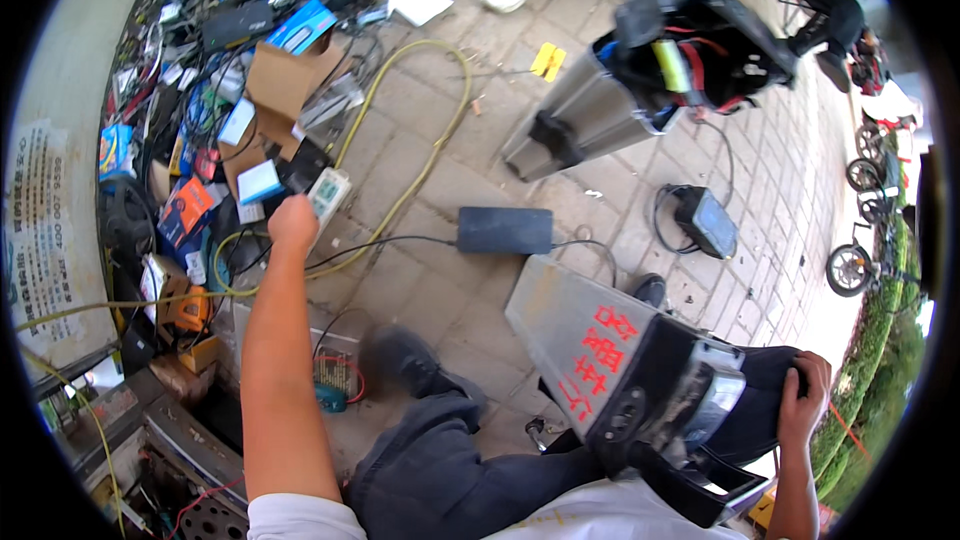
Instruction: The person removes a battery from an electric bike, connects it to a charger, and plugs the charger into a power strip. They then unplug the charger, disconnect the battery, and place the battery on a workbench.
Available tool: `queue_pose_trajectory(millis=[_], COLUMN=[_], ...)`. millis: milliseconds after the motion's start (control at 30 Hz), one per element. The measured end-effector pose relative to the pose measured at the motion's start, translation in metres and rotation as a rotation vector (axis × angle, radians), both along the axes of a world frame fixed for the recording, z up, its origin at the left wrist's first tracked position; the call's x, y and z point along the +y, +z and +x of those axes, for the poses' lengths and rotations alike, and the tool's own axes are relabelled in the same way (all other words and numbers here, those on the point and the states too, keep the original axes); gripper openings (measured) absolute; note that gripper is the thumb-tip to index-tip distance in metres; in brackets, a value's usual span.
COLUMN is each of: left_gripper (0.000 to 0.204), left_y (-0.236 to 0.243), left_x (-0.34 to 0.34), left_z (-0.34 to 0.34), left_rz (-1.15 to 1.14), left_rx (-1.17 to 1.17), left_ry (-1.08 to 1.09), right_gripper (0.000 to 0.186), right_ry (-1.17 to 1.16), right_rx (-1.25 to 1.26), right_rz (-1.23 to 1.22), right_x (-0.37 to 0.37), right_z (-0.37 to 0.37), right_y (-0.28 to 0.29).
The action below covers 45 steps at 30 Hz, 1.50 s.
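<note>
My left hand (293, 221) reaches out over the ground, its fingers closed against the near end of a white power strip (328, 193). What lies in those fingers is hidden. A dark cable runs from beside this hand to a black power adapter (505, 230) on the paving. Across my lap leans a silver battery case (585, 335) with red handwriting and a black end with a handle. To the right of the case, my right hand (806, 402) rests with its fingers laid over dark cloth, apparently my knee, and grips nothing visible.
A heap of boxes, cables and electronics (235, 90) fills the upper left. A yellow hose or cable (465, 105) loops over the paving. Another silver case (590, 115) with an opened black top stands ahead, near a second adapter (706, 220). Other people's feet and bicycles are farther off.
</note>
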State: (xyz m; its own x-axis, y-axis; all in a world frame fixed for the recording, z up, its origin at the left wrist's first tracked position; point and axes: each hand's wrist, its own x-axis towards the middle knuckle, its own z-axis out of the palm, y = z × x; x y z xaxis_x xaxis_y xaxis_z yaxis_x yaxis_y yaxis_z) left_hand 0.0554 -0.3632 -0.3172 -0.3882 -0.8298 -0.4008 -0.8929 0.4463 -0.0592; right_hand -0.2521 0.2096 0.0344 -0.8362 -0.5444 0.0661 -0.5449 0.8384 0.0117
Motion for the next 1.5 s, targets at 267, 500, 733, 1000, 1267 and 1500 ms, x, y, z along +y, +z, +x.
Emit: queue_pose_trajectory(millis=[267, 500, 733, 1000, 1267, 1500], left_gripper=[0.052, 0.052, 0.036, 0.038, 0.042, 0.058], left_y=[0.026, 0.034, 0.039, 0.031, 0.079, 0.1], left_x=[0.039, 0.075, 0.152, 0.262, 0.282, 0.284], left_z=[-0.027, -0.008, -0.003, 0.005, -0.02, -0.019], left_rz=[-0.204, -0.135, 0.883, 1.283, 0.983, 0.815], left_rx=[-0.129, 0.274, 0.227, 0.042, -0.186, -0.309], left_ry=[-0.069, -0.14, -0.374, -0.798, -1.083, -1.112], right_gripper=[0.011, 0.009, 0.01, 0.01, 0.01, 0.011], right_ry=[0.008, -0.011, 0.009, 0.018, 0.007, 0.012], right_rx=[0.033, 0.036, 0.035, 0.031, 0.034, 0.025], right_rz=[-0.024, -0.036, -0.01, -0.009, 0.003, -0.013], right_x=[0.009, 0.011, 0.009, 0.005, 0.007, 0.007], right_z=[0.004, 0.001, -0.001, -0.001, 0.001, -0.001], right_y=[0.005, 0.002, 0.002, 0.003, 0.003, 0.002])
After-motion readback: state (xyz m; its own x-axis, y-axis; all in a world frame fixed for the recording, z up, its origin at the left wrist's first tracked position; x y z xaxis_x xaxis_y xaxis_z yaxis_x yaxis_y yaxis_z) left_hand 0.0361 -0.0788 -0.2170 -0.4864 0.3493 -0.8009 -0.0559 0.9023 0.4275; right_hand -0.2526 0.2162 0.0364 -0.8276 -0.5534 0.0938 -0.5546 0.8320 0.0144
